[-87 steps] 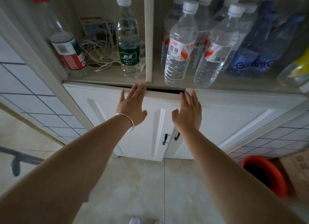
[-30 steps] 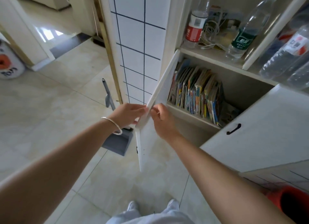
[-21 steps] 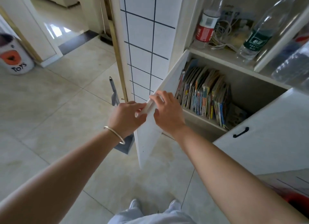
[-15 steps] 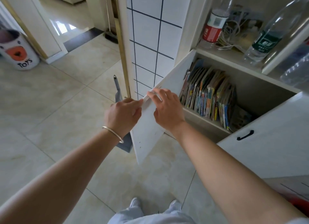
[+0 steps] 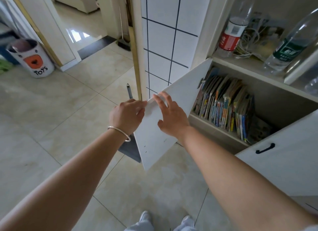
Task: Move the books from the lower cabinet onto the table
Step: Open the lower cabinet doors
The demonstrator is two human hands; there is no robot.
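A row of thin colourful books (image 5: 225, 105) stands upright on the shelf inside the lower cabinet. The left cabinet door (image 5: 172, 115) is swung wide open. My left hand (image 5: 127, 115) grips the door's free top corner from the outer side. My right hand (image 5: 170, 117) lies with straight fingers on the door's inner face near that corner. The right cabinet door (image 5: 282, 161), with a black handle, also stands open. No table is in view.
Plastic bottles (image 5: 232, 32) and tangled cables sit on the shelf above. A grey dustpan (image 5: 130, 146) stands behind the left door. A white toy bin (image 5: 32, 60) is at the far left by a doorway. My feet show at the bottom edge.
Both cabinet doors have been pulled open, exposing the books. Over the last second the left door swung further open, and my right hand's fingers straightened on it.
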